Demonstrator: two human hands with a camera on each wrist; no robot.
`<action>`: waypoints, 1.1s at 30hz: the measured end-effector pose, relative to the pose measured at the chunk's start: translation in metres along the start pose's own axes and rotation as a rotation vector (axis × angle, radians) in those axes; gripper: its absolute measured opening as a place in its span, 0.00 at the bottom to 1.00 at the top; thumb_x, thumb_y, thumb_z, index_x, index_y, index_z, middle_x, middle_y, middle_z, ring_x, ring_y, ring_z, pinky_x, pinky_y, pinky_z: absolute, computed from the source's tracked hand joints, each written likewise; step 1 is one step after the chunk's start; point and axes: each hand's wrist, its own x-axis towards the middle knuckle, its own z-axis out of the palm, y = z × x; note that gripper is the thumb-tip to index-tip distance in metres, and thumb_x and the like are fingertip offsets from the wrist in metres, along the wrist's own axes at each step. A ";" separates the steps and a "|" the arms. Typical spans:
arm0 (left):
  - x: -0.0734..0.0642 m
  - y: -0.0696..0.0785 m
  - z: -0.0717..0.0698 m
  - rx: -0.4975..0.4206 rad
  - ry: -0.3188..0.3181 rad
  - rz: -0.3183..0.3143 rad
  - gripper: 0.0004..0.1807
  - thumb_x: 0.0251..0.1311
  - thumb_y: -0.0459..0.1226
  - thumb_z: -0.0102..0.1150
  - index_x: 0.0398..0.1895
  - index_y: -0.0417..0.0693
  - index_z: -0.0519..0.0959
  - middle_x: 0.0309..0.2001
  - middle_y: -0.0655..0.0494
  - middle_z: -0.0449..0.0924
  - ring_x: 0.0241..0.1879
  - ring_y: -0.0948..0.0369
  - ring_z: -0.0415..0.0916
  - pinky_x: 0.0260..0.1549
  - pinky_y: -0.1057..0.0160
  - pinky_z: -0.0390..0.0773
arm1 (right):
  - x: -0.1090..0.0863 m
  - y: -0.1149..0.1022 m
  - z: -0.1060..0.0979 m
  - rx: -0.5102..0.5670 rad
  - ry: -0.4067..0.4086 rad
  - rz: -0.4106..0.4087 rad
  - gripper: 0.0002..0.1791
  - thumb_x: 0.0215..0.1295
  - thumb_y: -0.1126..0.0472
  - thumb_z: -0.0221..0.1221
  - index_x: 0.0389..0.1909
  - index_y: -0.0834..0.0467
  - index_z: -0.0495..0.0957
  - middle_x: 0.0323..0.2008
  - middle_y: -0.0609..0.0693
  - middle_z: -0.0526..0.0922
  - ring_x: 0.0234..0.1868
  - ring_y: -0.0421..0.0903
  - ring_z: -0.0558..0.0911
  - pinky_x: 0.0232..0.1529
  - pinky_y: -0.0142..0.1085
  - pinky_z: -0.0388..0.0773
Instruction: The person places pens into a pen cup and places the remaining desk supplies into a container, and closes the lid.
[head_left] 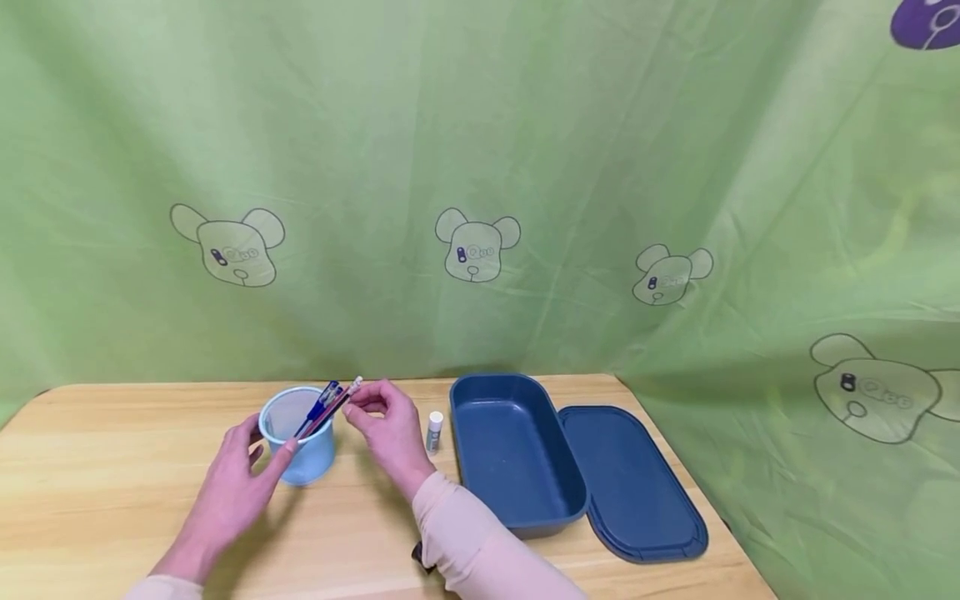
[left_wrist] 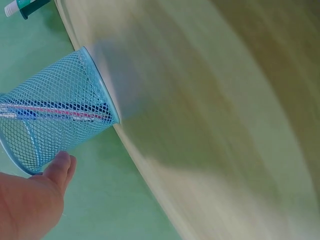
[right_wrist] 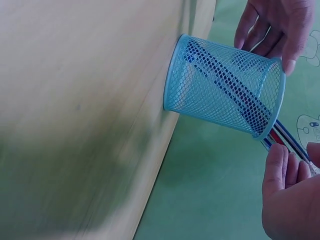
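Wooden table (head_left: 112, 500) on my feed: right hand (head_left: 392, 429) pinches pens (head_left: 324, 406) up top, just outside the mesh cup (head_left: 311, 462) left hand (head_left: 236, 483) grips.

I see a pale wood-grain bench (head_left: 112, 492) and, beyond its far edge, softly creased green fabric (head_left: 480, 108) that also lines the right side, printed with outlined round-eared animal heads (head_left: 474, 265). The light is soft.
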 end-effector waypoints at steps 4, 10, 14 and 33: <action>0.000 0.000 0.000 -0.006 -0.001 -0.006 0.48 0.70 0.56 0.50 0.73 0.27 0.45 0.68 0.25 0.50 0.63 0.30 0.58 0.61 0.35 0.64 | 0.001 0.002 -0.002 0.001 -0.004 0.017 0.07 0.58 0.68 0.67 0.37 0.62 0.80 0.33 0.46 0.82 0.36 0.43 0.81 0.36 0.30 0.80; -0.001 0.000 0.000 0.003 0.008 0.001 0.48 0.70 0.56 0.50 0.73 0.26 0.46 0.68 0.24 0.51 0.63 0.29 0.57 0.61 0.33 0.62 | 0.001 0.002 -0.008 0.005 -0.027 0.030 0.08 0.59 0.66 0.67 0.38 0.62 0.79 0.32 0.46 0.82 0.36 0.44 0.82 0.36 0.30 0.80; -0.001 0.000 -0.002 0.001 0.014 0.012 0.48 0.70 0.56 0.50 0.72 0.24 0.46 0.67 0.23 0.51 0.63 0.29 0.57 0.62 0.33 0.61 | 0.000 -0.003 -0.016 -0.053 -0.091 0.048 0.08 0.59 0.65 0.67 0.39 0.61 0.80 0.34 0.45 0.82 0.38 0.42 0.81 0.39 0.31 0.80; -0.048 0.069 0.030 -0.014 0.111 0.279 0.16 0.59 0.36 0.68 0.49 0.46 0.78 0.47 0.58 0.80 0.46 0.59 0.78 0.48 0.61 0.81 | -0.006 -0.061 -0.174 -0.428 -0.190 0.107 0.19 0.68 0.59 0.62 0.57 0.61 0.78 0.54 0.55 0.81 0.56 0.50 0.78 0.58 0.47 0.76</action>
